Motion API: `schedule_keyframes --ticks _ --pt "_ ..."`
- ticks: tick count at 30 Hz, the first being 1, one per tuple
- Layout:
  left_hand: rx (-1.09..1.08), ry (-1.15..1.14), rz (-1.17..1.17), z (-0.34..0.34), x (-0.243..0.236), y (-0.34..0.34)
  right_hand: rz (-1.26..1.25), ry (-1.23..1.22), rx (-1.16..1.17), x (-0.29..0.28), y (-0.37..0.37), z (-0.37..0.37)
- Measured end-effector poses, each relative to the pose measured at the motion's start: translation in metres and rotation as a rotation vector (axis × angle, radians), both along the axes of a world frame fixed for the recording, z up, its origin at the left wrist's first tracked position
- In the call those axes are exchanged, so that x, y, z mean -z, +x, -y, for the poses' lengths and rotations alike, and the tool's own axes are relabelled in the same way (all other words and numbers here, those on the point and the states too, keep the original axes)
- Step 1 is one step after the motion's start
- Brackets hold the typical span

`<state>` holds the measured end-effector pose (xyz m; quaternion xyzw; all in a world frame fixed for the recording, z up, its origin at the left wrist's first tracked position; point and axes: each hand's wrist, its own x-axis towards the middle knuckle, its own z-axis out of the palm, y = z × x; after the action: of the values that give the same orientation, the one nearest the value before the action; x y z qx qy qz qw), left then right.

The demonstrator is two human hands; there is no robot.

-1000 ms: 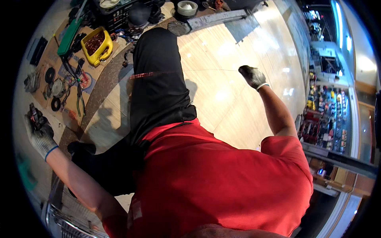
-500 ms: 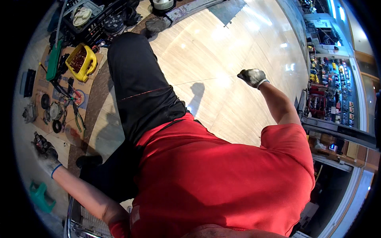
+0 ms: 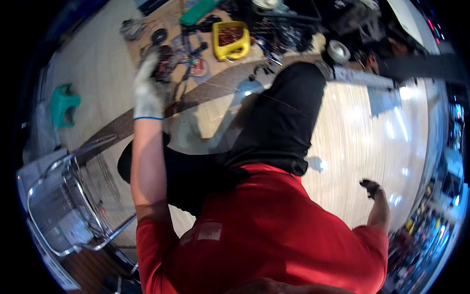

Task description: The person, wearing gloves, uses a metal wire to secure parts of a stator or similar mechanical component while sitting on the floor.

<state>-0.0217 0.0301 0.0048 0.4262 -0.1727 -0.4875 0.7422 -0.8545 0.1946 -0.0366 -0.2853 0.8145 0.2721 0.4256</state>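
Observation:
My gloved left hand (image 3: 149, 81) is blurred, closed on a dark object with reddish parts (image 3: 164, 66) over the cardboard mat (image 3: 137, 44). A thin copper-coloured wire (image 3: 215, 84) runs from near that hand across my raised black-trousered leg (image 3: 279, 117). Around the left hand lie a black ring (image 3: 159, 36), pliers, assorted small parts and a yellow cut-open jug (image 3: 240, 51) with reddish bits in it. My gloved right hand (image 3: 369, 188) is low at the right above the glossy floor, fingers curled; what they hold is too small to make out.
A green stool (image 3: 66, 105) stands at the left, a chrome-framed chair (image 3: 68, 161) at lower left. A green case (image 3: 196, 14), dark crates and a white round container (image 3: 339, 50) sit at the top. A long metal beam (image 3: 362, 76) crosses the upper right; stocked shelves (image 3: 416, 235) line the right side.
The view has swung round. My left hand has moved up over the cardboard with the dark object; my right hand now appears much lower, further from the top of the picture.

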Motion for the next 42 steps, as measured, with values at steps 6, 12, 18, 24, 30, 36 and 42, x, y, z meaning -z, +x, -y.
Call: schedule_keyframes --ticks 6,12,18,24,30,36,42 --pt "-0.005 0.026 -0.062 0.003 0.018 -0.015 -0.441 -0.656 -0.606 -0.031 -0.017 0.144" --pt "0.011 0.026 -0.08 0.011 0.01 -0.032 0.544 -1.423 -0.633 -0.128 0.435 0.221" --pt "-0.055 -0.005 0.107 0.013 0.015 -0.034 0.659 -0.703 -0.978 -0.125 0.628 0.2" --pt "-0.034 0.03 0.451 0.001 -0.006 -0.032 0.877 -0.949 -0.983 -0.088 0.63 0.195" --pt "0.023 0.023 0.664 -0.006 -0.011 -0.028 0.746 -1.082 -0.806 -0.113 0.61 0.22" --pt "0.226 -0.122 -0.07 -0.003 -0.014 -0.028 0.61 -0.878 -0.926 -0.08 0.575 0.249" --pt "0.097 -0.141 -0.153 0.003 0.005 -0.013 0.859 -0.726 -1.058 -0.059 0.558 0.213"
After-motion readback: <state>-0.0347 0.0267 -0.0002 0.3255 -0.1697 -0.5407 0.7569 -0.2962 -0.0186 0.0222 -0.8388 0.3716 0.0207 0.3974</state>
